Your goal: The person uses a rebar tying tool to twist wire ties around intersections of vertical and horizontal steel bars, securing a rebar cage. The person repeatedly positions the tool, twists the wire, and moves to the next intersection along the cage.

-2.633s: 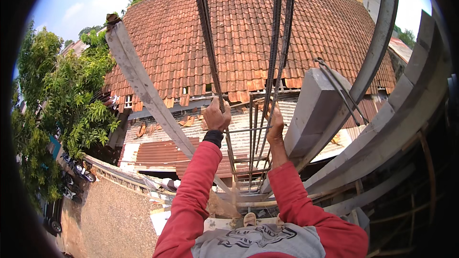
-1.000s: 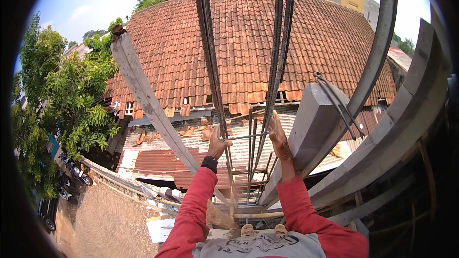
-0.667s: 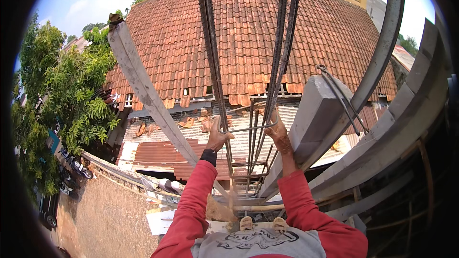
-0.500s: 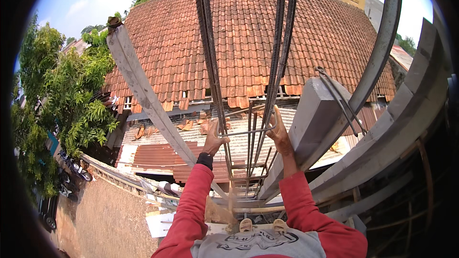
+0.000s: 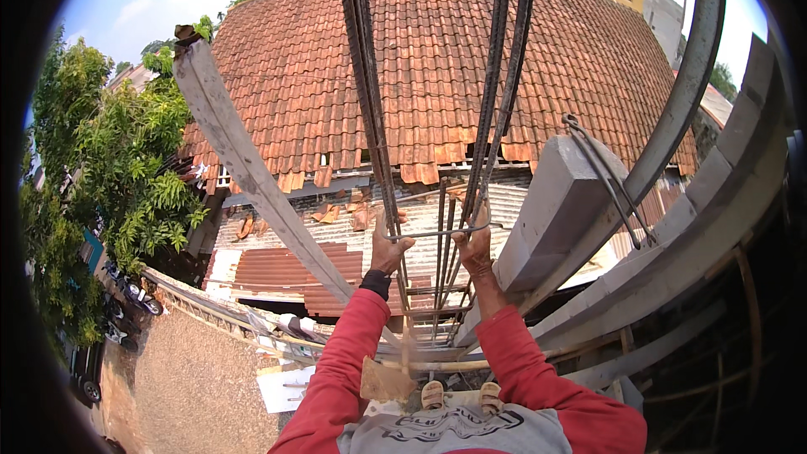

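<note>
My left hand (image 5: 387,247) and my right hand (image 5: 474,247) grip opposite ends of a thin bent steel stirrup (image 5: 435,234). It lies nearly level across the tall ribbed rebars (image 5: 366,76), which rise in two groups in front of me. My left thumb points inward along the stirrup, and the fingers curl behind the left rebars. The right fingers reach up beside the right rebars (image 5: 496,76), thumb pressed at the stirrup's corner. Lower down, more stirrups (image 5: 450,311) cross the bars. Whether the held stirrup fully encircles the rebars I cannot tell.
A pale post (image 5: 244,151) leans at left. On the right stand a grey block column (image 5: 551,210), a curved-looking metal post (image 5: 685,76) and a block wall (image 5: 672,252). Beyond are corrugated sheets (image 5: 294,273) and a tiled roof (image 5: 437,67). My sandalled feet (image 5: 433,395) show far below.
My right hand has come down and inward, and my left hand has shifted slightly right. The stirrup's right end has lowered, so it sits more level. The view has shifted a little.
</note>
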